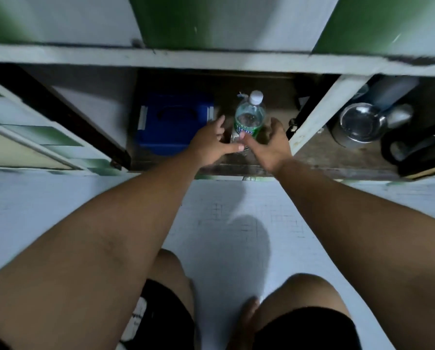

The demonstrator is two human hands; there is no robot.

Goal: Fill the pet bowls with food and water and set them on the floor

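A clear plastic water bottle (250, 117) with a green label and white cap stands upright in a low open cabinet (249, 170). My right hand (270, 145) wraps round its lower right side, thumb across the label. Left of the bottle's base is my left hand (211, 145), fingers spread and the thumb tip close to the base. A shiny steel bowl (360, 125) sits in the compartment to the right, behind a white divider post (322, 112).
A blue lidded box (173, 122) stands just left of the bottle. A black object (418, 152) lies right of the steel bowl. The cabinet door (34, 137) hangs open at the left. My knees are over the pale floor (224, 223).
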